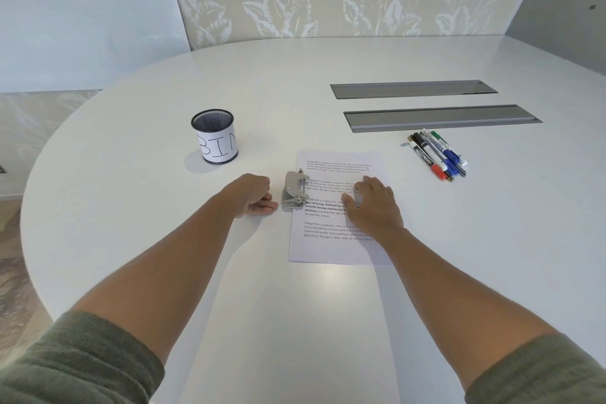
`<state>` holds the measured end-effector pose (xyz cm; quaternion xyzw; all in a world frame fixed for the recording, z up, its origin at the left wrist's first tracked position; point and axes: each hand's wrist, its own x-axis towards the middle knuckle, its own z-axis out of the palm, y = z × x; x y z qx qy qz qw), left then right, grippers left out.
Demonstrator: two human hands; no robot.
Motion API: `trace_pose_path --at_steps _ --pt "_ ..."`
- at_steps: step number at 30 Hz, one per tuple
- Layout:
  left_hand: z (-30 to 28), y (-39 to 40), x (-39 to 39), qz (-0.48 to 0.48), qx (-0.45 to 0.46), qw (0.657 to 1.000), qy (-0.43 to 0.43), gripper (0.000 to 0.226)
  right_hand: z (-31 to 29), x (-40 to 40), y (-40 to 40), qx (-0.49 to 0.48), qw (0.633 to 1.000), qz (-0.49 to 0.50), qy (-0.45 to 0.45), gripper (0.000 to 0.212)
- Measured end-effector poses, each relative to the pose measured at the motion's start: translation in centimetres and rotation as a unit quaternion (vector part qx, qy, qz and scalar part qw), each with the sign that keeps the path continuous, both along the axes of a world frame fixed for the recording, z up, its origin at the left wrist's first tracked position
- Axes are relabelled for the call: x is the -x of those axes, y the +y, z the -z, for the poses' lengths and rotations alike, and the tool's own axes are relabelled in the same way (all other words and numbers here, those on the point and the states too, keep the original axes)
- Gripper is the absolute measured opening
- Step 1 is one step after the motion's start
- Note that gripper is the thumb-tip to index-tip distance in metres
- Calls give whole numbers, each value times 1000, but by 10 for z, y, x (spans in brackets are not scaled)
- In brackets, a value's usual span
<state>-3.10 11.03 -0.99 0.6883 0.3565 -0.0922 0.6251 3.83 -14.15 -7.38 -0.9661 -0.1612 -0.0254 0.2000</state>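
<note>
1. Grey metal hole punch (295, 190) sits at the left edge of the printed sheet (331, 246), about midway along it. The edge appears to lie in the punch's mouth; how deep cannot be told.
2. Right hand (373, 203) lies flat on the sheet, fingers (352, 198) straight and slightly spread, pressing the paper onto the white worktop (295, 321).
3. Left hand (255, 195) rests on the worktop just beside the punch base. Its fingers are loosely curled and hold nothing. The thumb points toward the punch; contact is unclear.
4. Status, as judged: the sheet is laid out and pinned and the punch is in position. No hand is on the lever and no holes show, so the punching looks not yet done.
5. Remaining: move a hand onto the lever, press down, draw the sheet free.
6. Mesh cup (216, 138) marked BIN and markers (436, 154) lie well apart from the work.
</note>
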Motion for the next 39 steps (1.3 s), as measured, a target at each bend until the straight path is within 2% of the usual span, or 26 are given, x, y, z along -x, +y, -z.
trace_pose_path --at_steps 6,14,30,35,39 --pt "-1 1 16 33 -38 999 13 18 2 9 1 -3 1000 16 -18 53" --pt "-15 -6 34 137 -64 988 42 11 0 17 0 0 999 30 -12 58" --pt "-14 -48 37 157 18 987 26 22 -6 26 -21 -7 998 56 -1 49" --pt "-9 -64 33 193 -2 981 11 15 -5 28 -30 -25 997 76 -10 48" --pt "-4 -81 26 183 -31 982 -13 20 -2 28 -37 -30 996 81 -27 43"
